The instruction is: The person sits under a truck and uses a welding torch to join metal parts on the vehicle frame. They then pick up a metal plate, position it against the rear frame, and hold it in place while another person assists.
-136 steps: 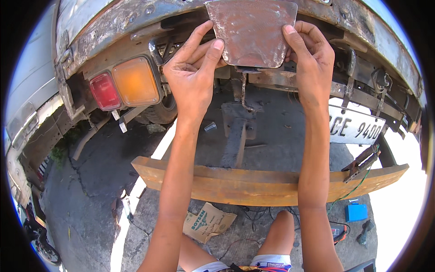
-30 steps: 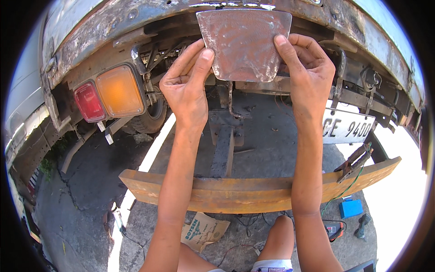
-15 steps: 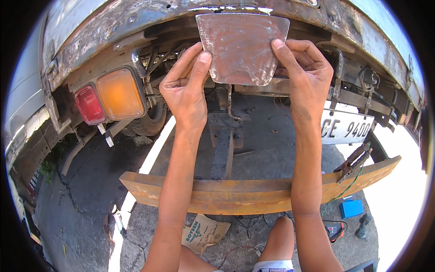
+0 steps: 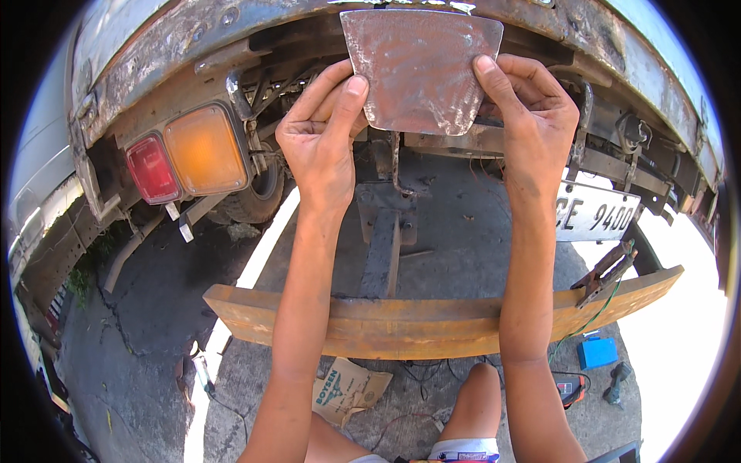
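Observation:
A flat metal plate [image 4: 421,73], reddish brown and wider at its top than its bottom, is held up in front of the vehicle's rusty rear frame [image 4: 255,31]. My left hand [image 4: 324,127] pinches its left edge, thumb on the near face and fingers behind. On the right edge, my right hand [image 4: 532,108] grips in the same way, its thumb near the upper half. Pale scuffs mark the plate's lower right corner. Fingertips of both hands are partly hidden behind the plate.
A rusty steel bumper beam [image 4: 409,328] crosses below my forearms, with a clamp [image 4: 606,274] and green cable on its right end. Red and orange tail lights [image 4: 204,147] hang at left, a number plate [image 4: 598,212] at right. On the ground lie flattened cardboard [image 4: 351,390] and a blue box [image 4: 597,353].
Both hands have raised the metal plate slightly and shifted it a little to the right. The grip on it is the same.

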Demonstrator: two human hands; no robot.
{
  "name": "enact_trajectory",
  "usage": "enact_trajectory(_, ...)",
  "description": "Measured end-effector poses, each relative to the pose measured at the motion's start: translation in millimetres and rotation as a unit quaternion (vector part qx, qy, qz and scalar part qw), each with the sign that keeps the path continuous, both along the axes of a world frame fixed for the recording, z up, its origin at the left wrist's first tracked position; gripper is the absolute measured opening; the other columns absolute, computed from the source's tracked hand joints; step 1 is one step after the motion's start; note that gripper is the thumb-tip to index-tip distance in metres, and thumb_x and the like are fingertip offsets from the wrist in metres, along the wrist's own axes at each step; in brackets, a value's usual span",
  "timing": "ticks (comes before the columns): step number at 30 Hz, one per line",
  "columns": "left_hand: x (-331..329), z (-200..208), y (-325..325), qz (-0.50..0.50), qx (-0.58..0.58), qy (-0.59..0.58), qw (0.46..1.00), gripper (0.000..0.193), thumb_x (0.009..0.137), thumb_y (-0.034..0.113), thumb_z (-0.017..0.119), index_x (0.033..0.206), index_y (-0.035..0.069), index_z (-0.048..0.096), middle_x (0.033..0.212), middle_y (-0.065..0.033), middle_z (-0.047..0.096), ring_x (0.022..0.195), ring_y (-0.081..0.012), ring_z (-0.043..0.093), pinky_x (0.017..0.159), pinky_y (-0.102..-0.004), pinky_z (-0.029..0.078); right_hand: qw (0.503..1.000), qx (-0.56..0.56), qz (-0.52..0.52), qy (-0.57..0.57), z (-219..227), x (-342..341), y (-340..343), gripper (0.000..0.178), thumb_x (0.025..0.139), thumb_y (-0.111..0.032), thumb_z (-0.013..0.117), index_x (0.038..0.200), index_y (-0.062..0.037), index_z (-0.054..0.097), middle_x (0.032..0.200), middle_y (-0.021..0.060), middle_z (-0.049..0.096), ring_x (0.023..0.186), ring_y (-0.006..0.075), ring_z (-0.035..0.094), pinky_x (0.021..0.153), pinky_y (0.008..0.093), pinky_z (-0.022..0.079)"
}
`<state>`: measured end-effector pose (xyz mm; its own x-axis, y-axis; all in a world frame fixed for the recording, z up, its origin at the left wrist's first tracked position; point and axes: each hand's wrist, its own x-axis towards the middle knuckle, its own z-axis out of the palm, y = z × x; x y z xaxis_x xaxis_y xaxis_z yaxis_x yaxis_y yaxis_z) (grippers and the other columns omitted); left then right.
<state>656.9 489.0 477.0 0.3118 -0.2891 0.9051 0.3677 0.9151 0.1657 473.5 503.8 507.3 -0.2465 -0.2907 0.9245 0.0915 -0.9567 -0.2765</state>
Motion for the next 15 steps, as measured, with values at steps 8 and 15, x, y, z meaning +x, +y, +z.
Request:
enact_trajectory(8,1,-1,-1,0.016,0.006,0.008,1.0,0.034,0.09,0.008,0.076,0.119,-0.006,0.067,0.106,-0.0138,0.074,0.09,-0.0147,0.072,0.079,-0.0278,0.061,1.0,-0.013,-0.013,-0.003,0,1,-2,0.019,0.087,-0.014,0.08,0.092,0.0027,0.072,0.079,0.0049,0.073,0.07,0.0076,0.064,0.065,0.0217,0.049)
enact_trajectory(15,-1,-1,0,0.056,0.007,0.016,0.998,0.033,0.093,0.005,0.071,0.123,-0.007,0.064,0.107,-0.015,0.073,0.093,-0.0155,0.072,0.08,-0.0285,0.064,0.997,-0.073,-0.008,-0.017,-3,3,-14,0.014,0.085,-0.011,0.079,0.086,0.0014,0.071,0.074,0.006,0.071,0.065,0.0075,0.063,0.059,0.0228,0.05)
